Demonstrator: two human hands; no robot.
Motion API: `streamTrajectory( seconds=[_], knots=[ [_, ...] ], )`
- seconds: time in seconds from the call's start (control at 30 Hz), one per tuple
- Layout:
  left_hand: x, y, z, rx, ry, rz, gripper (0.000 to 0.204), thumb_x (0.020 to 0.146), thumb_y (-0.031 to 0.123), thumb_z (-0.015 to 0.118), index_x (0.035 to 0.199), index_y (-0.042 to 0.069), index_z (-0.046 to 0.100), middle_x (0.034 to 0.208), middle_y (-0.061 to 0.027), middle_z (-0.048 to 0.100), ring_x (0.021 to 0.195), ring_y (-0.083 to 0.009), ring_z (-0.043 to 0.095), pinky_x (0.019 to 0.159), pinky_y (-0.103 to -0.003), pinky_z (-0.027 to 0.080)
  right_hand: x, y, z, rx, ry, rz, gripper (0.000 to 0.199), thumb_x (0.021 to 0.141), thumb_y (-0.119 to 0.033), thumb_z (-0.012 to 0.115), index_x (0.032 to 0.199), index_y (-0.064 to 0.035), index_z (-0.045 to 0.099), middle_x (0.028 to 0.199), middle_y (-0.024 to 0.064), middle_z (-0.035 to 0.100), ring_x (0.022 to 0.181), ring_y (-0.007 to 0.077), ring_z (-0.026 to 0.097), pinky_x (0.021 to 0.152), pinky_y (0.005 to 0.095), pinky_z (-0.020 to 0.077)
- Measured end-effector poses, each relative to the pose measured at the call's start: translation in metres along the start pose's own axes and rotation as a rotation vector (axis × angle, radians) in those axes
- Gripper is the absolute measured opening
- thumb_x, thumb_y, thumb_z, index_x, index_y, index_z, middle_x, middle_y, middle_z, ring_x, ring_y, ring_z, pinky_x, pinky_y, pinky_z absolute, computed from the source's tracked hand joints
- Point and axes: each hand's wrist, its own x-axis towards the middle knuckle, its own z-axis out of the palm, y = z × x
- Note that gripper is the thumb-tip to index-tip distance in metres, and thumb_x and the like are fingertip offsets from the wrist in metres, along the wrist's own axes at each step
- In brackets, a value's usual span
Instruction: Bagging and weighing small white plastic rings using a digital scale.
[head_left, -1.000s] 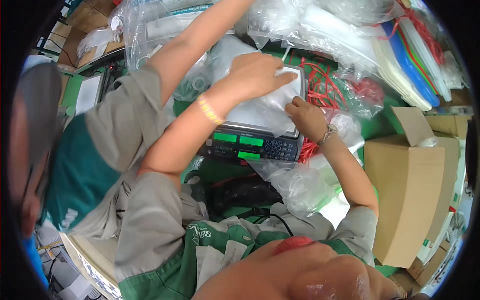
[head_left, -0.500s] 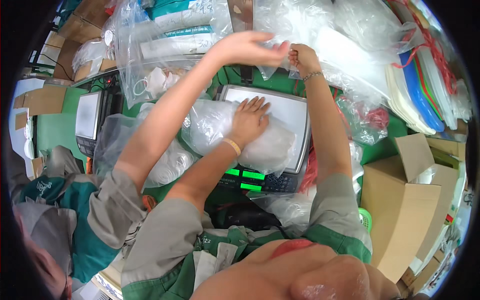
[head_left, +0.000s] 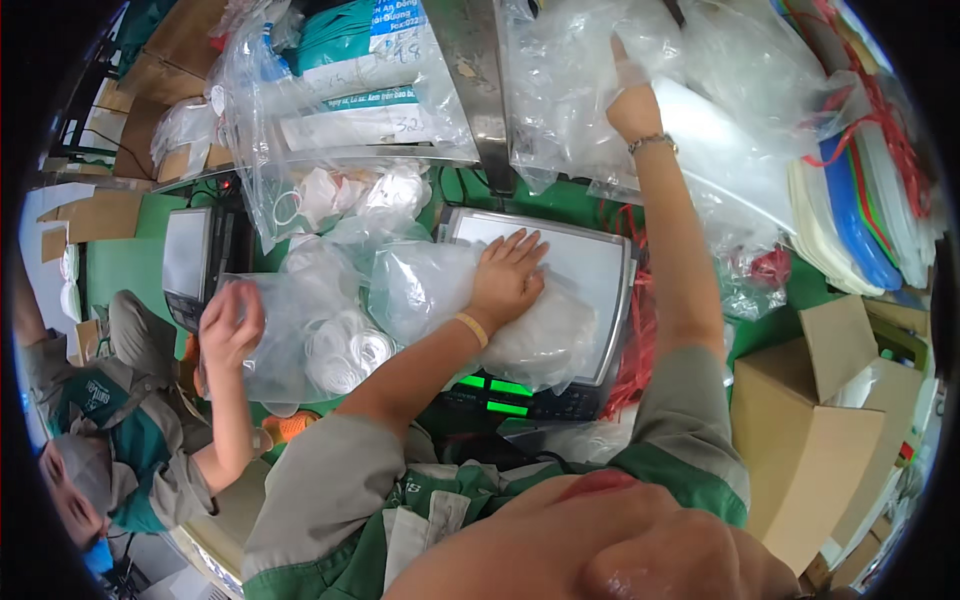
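A clear plastic bag is laid over the scale, toward seven o'clock on its plate. The bag is covered by the left hand, flat, fingers spread, nothing gripped. At one o'clock from the scale, the right hand is seen against heaped clear film, index finger extended, others curled; whether anything is held cannot be told. A cardboard box is placed at four o'clock.
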Motion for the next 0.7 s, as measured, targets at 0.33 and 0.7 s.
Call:
streamTrajectory(
  seconds=[0.33, 0.7],
  knots=[
    [0.002, -0.002, 0.001, -0.032, 0.009, 0.036, 0.041, 0.075, 0.020, 0.050, 0.114, 0.010, 0.055, 0.126, -0.0083, 0.048, 0.119, -0.0272, 0.042, 0.099, -0.044, 0.029, 0.046, 0.059, 0.006, -0.829, 0.672, -0.125, 0.074, 0.070, -0.048, 0.061, 0.123, 0.0006, 0.042, 0.110, 0.0176, 0.049, 0.106, 0.0307, 0.044, 0.087, 0.0458, 0.0354],
    [0.001, -0.004, 0.002, -0.029, 0.035, 0.041, 0.039, 0.074, 0.021, 0.052, 0.111, 0.010, 0.057, 0.124, -0.0084, 0.050, 0.118, -0.0270, 0.041, 0.098, -0.045, 0.030, 0.028, 0.027, 0.013, 0.129, 0.327, 0.078, 0.036, 0.069, -0.015, 0.065, 0.099, 0.0023, 0.056, 0.108, 0.0153, 0.055, 0.096, 0.0258, 0.054, 0.080, 0.0337, 0.0415]
  ],
)
